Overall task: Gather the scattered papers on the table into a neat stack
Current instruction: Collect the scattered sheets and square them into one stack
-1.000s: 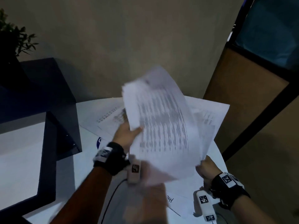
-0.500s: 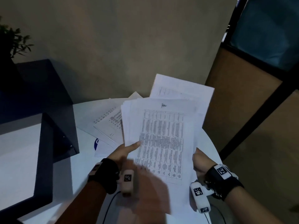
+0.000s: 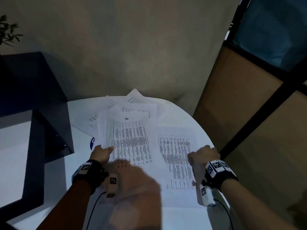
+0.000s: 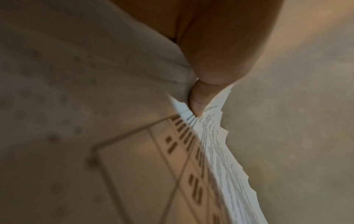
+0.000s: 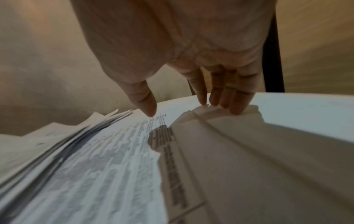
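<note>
A bundle (image 3: 129, 135) is pinched by the left hand (image 3: 101, 154); right of it a sheet (image 3: 176, 155) is touched by the flat right hand (image 3: 205, 155); other papers (image 3: 139, 107) behind it are ungathered.

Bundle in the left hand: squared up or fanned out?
Fanned out: the bundle shows staggered sheet edges, corners jutting unevenly, where the left hand pinches its side.

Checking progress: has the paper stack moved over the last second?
Yes. The paper stack came down: its top stood above the far rim of the table, against the wall; now it lies below that rim.
</note>
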